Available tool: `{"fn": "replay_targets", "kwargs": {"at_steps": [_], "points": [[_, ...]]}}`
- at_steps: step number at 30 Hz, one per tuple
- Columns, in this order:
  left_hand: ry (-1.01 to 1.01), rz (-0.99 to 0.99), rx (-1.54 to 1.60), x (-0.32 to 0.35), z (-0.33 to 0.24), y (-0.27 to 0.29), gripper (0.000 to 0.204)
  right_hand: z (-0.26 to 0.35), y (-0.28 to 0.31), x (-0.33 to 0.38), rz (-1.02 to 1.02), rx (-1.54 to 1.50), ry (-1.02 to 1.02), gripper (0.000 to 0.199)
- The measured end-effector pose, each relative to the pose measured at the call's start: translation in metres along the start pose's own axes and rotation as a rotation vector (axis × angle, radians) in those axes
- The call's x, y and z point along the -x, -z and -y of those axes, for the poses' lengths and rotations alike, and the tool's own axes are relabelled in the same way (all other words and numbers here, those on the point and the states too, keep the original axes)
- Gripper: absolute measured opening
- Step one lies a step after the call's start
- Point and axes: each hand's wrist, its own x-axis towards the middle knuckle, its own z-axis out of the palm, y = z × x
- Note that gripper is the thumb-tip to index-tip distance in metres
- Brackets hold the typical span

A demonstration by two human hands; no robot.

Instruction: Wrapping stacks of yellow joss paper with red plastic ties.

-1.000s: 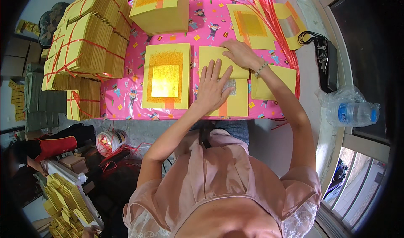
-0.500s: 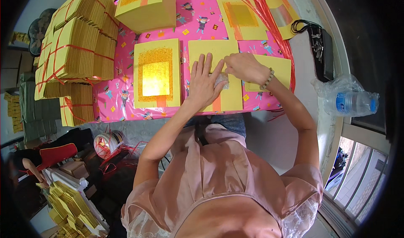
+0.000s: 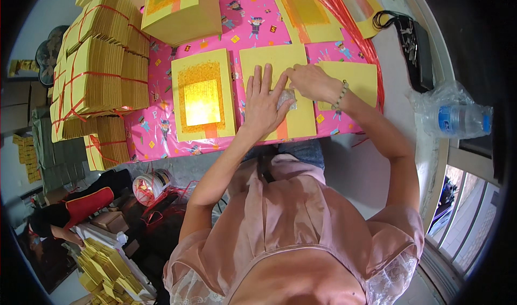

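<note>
Left hand (image 3: 265, 104) flat, fingers spread, pressing yellow paper sheet (image 3: 276, 70) onto pink surface (image 3: 161, 132). Right hand (image 3: 312, 83) pinching small shiny foil square (image 3: 286, 97) at sheet's middle. Best held steady, foil laid square, smoothed outward. Gold-printed sheet (image 3: 203, 95) just left.

Left hand (image 3: 265, 103) flat, fingers spread; right hand (image 3: 309, 83) seemingly pinching beside it.

We count two hands on the table, the left hand (image 3: 265, 103) and the right hand (image 3: 311, 82); one sheet with a gold square (image 3: 203, 95); one plastic water bottle (image 3: 455, 119); one roll of red string (image 3: 148, 185); the tied yellow bundles (image 3: 94, 81) are too many for an exact count
</note>
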Motion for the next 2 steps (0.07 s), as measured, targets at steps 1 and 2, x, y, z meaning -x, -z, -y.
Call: {"fn": "replay_targets", "kwargs": {"at_steps": [1,2], "points": [[0.002,-0.002,-0.001,0.0002,0.0006,-0.0001,0.068,0.0005,-0.0021,-0.0008,0.035,-0.013,-0.011,0.03],[0.003,-0.002,0.011,-0.001,0.001,0.0,0.068,-0.0017,-0.0023,-0.0028,0.068,-0.023,-0.022,0.033]]}}
